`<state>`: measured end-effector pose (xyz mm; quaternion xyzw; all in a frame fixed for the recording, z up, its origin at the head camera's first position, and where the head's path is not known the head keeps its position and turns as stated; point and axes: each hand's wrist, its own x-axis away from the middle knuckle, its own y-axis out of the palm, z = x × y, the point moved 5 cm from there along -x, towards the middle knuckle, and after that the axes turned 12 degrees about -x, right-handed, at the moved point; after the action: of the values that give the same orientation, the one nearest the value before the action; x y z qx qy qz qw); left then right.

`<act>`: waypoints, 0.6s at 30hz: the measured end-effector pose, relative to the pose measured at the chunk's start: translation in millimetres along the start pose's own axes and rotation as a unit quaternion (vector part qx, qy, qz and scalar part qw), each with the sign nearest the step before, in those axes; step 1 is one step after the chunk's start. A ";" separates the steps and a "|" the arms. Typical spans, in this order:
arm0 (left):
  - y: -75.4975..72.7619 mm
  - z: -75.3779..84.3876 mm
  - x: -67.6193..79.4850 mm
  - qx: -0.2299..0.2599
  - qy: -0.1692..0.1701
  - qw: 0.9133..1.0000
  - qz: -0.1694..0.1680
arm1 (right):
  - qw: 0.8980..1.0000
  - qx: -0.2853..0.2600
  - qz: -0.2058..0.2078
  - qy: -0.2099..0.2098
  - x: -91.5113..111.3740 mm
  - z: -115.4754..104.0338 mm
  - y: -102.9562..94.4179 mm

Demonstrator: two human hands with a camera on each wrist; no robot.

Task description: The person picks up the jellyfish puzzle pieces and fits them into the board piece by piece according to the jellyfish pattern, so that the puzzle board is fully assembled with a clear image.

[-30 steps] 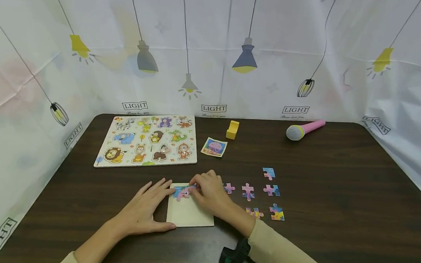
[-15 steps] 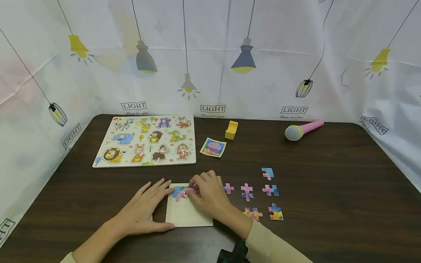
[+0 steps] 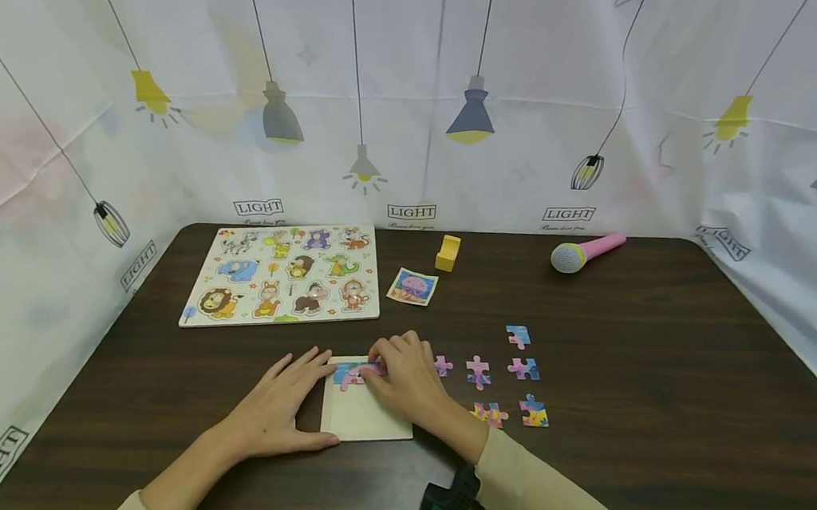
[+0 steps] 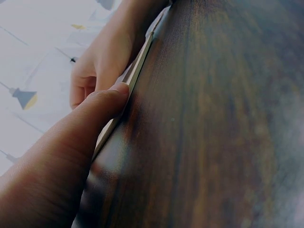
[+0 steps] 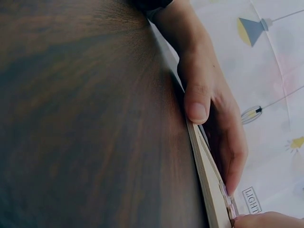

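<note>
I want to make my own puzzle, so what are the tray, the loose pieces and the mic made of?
Tray: looks like wood, unpainted and dull, from its bare, pale edge in the wrist views.
Loose pieces: card or thin wood, I can't tell; brightly printed on top.
Mic: probably plastic, from its smooth, even pink handle; the grey head may be metal.

You have one left hand [image 3: 270, 406] and one right hand [image 3: 409, 375], one near tray [image 3: 366, 421] and, to its right, at least six loose pieces [image 3: 478, 371]; those in the tray are too covered to count. Far left you have one board [image 3: 320, 276] with eleven animals [image 3: 217, 302], then one card [image 3: 412, 286] and one block [image 3: 447, 255], one microphone [image 3: 587, 251] far right, and one table [image 3: 657, 387].
</note>
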<state>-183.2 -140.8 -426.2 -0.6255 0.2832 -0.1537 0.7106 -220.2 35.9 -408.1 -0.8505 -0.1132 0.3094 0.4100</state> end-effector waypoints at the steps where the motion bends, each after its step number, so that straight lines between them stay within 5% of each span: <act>1: -0.2 0.0 0.1 0.001 0.000 1.000 0.000 | 1.000 0.001 0.000 0.000 0.1 -0.2 0.0; 18: -0.8 0.2 -0.2 0.005 -0.005 1.000 -0.012 | 1.000 -0.012 -0.005 0.009 -1.1 1.1 -0.3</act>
<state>-183.1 -140.6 -425.4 -0.6262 0.2715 -0.1604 0.7131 -221.7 36.3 -407.9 -0.8575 -0.1176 0.2979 0.4026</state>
